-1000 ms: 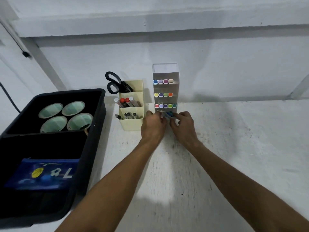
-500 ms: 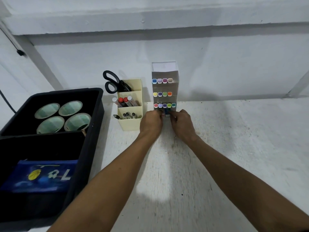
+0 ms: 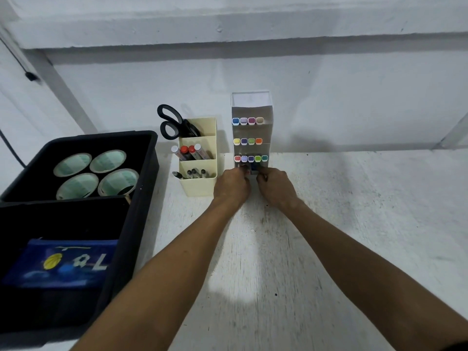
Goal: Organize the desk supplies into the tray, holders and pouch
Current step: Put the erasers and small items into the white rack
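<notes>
- Here I see both hands meeting at the foot of a tall white marker holder [image 3: 253, 138] that stands against the wall on a white desk [image 3: 329, 224].
- My view shows the left hand [image 3: 231, 186] with its fingers curled in at the holder's lowest row; what they pinch is hidden, so I cannot tell its grip for sure.
- The right hand [image 3: 277, 184] sits just beside it, nearly touching, fingers also curled toward the same bottom row; I cannot tell whether it holds a marker.
- Directly above the two hands are the coloured marker caps [image 3: 250, 158] in three rows: five in the lowest, four in the middle, four at the top.
- Just left of the left hand stands a cream stepped pen holder [image 3: 200, 188] with pens in its front step, red and white capped markers in its middle step, and black-handled scissors [image 3: 172, 122] in its back step.
- Further left of the hands is a black tray [image 3: 141, 198].
- In the tray's far section lie four tape rolls [image 3: 96, 173], side by side in a square.
- In the tray's near section lies a blue pouch [image 3: 63, 264] with printed shapes on it.
</notes>
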The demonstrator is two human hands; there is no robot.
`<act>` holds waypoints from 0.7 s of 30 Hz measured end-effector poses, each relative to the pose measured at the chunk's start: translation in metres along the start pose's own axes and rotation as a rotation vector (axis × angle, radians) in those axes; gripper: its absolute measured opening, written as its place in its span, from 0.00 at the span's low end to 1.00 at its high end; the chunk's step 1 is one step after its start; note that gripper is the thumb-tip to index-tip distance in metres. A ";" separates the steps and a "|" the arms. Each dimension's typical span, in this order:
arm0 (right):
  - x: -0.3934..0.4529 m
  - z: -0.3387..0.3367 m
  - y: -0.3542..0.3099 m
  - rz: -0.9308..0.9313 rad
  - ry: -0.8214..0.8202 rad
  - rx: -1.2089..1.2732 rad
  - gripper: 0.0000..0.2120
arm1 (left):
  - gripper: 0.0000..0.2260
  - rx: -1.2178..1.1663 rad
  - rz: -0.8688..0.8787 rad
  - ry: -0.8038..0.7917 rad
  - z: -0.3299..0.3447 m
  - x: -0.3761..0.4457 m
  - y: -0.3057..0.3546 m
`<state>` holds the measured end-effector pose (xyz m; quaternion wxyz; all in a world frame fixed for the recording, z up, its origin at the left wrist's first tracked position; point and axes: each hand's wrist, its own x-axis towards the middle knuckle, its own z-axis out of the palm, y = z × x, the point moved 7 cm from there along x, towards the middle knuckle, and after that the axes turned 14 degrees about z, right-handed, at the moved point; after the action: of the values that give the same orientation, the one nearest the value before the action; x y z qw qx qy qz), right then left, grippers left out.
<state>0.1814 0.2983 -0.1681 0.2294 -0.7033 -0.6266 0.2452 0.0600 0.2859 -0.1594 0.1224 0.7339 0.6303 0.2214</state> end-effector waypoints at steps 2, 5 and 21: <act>-0.001 0.001 0.000 -0.005 -0.018 -0.005 0.15 | 0.14 -0.030 -0.011 -0.002 0.001 -0.001 -0.002; -0.001 0.001 -0.001 -0.025 -0.042 0.009 0.16 | 0.16 -0.054 0.021 0.030 0.000 -0.003 -0.003; -0.008 -0.003 0.002 -0.127 -0.062 0.072 0.21 | 0.12 0.175 0.040 0.048 -0.006 0.009 0.006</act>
<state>0.1838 0.2899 -0.1668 0.2500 -0.6456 -0.6675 0.2741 0.0629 0.2927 -0.1499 0.0384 0.7488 0.6351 0.1853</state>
